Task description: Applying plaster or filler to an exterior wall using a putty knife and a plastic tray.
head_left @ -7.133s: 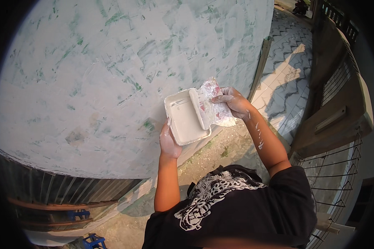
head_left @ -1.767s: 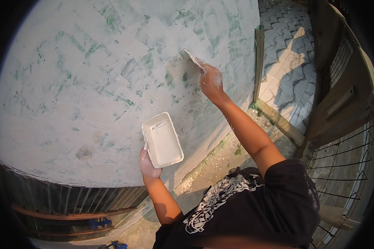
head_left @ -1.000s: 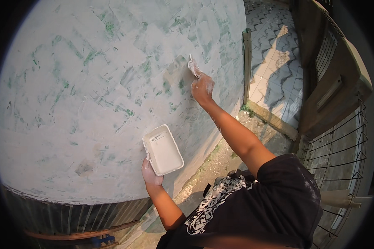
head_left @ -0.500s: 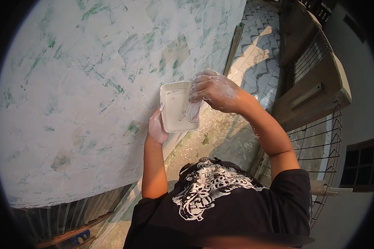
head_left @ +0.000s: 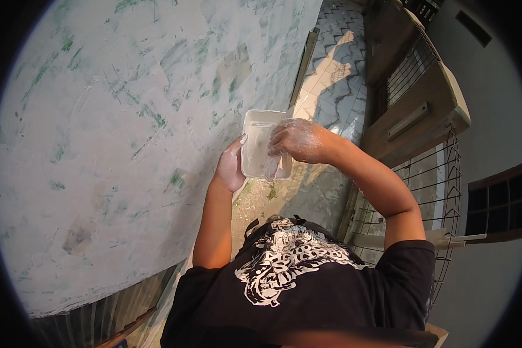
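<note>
A shallow white rectangular tub (head_left: 254, 155) is held up in front of me, its inside coated with a pale, milky film. My left hand (head_left: 231, 168), smeared white, grips the tub's left side with the thumb at the rim. Over the tub's right half, my right hand (head_left: 301, 141) bends down with its fingers closed, white residue over its back and knuckles. A whitish, slightly pink, wet-looking piece (head_left: 272, 168) hangs below those fingers against the tub's inside; its kind is unclear. The fingertips are partly hidden.
To the left rises a large wall (head_left: 127, 162) with patchy white coating over green. A tiled walkway (head_left: 336, 64) runs ahead on the far side. At right are a brown panel (head_left: 414, 116) and wire mesh (head_left: 429, 191), with a dark-framed window (head_left: 499, 209) beyond.
The tub and my left hand have shifted right and slightly up in view. My right hand has dropped lower over the tub, and the whole view has turned a little.
</note>
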Demonstrator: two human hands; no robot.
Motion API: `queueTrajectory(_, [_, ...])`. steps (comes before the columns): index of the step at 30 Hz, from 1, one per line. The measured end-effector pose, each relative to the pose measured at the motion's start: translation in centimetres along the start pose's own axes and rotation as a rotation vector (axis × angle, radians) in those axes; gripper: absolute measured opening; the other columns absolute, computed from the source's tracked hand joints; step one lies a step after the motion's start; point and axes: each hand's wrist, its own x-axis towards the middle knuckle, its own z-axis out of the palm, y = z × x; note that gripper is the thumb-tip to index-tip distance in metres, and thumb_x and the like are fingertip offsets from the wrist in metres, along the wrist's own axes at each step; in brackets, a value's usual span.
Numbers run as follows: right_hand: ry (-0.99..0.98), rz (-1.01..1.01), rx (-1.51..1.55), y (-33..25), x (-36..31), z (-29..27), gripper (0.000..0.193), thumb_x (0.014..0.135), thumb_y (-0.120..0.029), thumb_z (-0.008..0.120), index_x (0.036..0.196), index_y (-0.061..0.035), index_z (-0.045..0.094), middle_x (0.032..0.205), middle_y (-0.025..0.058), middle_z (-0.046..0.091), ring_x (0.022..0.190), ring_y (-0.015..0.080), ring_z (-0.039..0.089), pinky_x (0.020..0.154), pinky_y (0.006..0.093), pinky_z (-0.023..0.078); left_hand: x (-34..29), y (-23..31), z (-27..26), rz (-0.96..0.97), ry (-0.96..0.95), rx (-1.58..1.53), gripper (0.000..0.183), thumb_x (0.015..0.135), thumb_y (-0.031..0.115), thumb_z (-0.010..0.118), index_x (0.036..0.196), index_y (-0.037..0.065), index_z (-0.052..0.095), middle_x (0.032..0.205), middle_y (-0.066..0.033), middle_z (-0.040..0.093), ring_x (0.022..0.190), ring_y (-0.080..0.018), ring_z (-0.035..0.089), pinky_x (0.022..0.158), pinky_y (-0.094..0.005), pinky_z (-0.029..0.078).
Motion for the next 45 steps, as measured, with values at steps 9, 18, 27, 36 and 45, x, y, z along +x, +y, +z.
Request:
queueTrajectory(9, [0.383,0.568,0.814,2.7,-3.4,-1.5,0.016,0.087,-0.007,0.070,0.099,0.0032,0.070,0.092,0.0097,0.073,0.081,0.0167,0.065,0.084,0.0349,0.052,0.0,-1.1,0.4,0.089,0.123,0.044,0.050,0.101,0.034,0.042,0.138,0.001,0.047,0.132,-0.0140,0.058,0.121,-0.0274,0.056,0.104,-0.0419,0.044])
queueTrajectory(18, [0.484,0.755,1.848,7.2,-3.4,4.5,0.021,0.086,0.002,0.067,0.105,0.0109,0.063,0.101,0.0180,0.071,0.082,0.0220,0.073,0.072,0.0320,0.062,1.8,-1.0,0.6,0.238,0.197,-0.012,0.047,0.102,0.031,0.043,0.138,0.002,0.047,0.134,-0.0117,0.057,0.121,-0.0265,0.056,0.105,-0.0398,0.043])
queueTrajectory(27, [0.601,0.642,2.037,17.8,-3.9,6.0,0.016,0.091,-0.003,0.063,0.105,0.0046,0.065,0.102,0.0149,0.071,0.086,0.0213,0.072,0.077,0.0341,0.061,5.7,-0.7,0.7,0.369,0.292,-0.059,0.046,0.103,0.030,0.042,0.138,0.002,0.048,0.132,-0.0109,0.059,0.118,-0.0242,0.059,0.102,-0.0376,0.046])
queueTrajectory(36, [1.350,0.291,0.567,21.9,6.5,10.1,0.039,0.084,0.001,0.062,0.122,-0.0021,0.066,0.101,0.0156,0.071,0.082,0.0242,0.069,0.071,0.0321,0.052,1.2,0.0,2.0,0.439,0.656,0.090,0.044,0.103,0.028,0.042,0.136,0.001,0.050,0.127,-0.0113,0.062,0.113,-0.0239,0.062,0.097,-0.0378,0.049])
queueTrajectory(45, [0.926,0.121,0.399,16.3,6.0,19.4,0.074,0.066,0.005,0.061,0.138,-0.0045,0.054,0.089,0.0089,0.064,0.078,0.0288,0.063,0.074,0.0408,0.054,-3.2,-3.9,2.1,0.628,0.970,-0.089,0.044,0.101,0.031,0.048,0.132,0.002,0.054,0.124,-0.0108,0.064,0.110,-0.0260,0.063,0.095,-0.0397,0.051])
